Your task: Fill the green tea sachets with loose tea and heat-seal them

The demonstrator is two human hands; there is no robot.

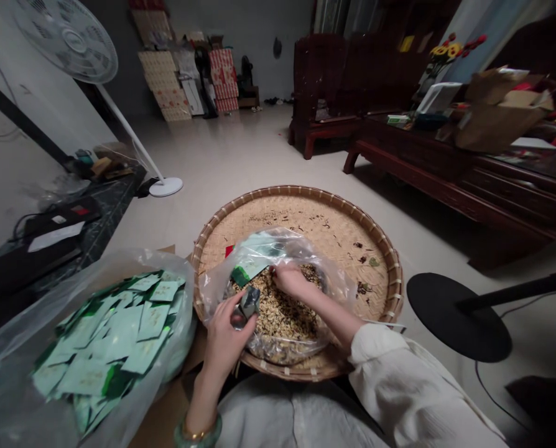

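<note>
A cream sleeve [399, 373] and a jade bangle [198, 434] frame the foreground, as a seated person works over a round bamboo winnowing tray [296, 190]. The left hand [226, 339] pinches a small green-and-white sachet [250, 303] between thumb and curled fingers, holding it just above the mouth of a clear plastic bag [301, 246] that rests on the tray. The right hand [291, 280] reaches into the bag, fingers bent down into pale, dried granular material [278, 311], their tips hidden; whether they grip anything cannot be told. The tray appears placed to catch spills, with dark loose bits [364, 255] lying on its weave. Within the left hand's reach, a second plastic bag [12, 367] sits open, heaped with more sachets [114, 333], seemingly kept close for quick handling. Beyond stand a white pedestal fan [77, 40] and dark wooden furniture [334, 93] — stacked cartons [166, 84] line the far wall.
</note>
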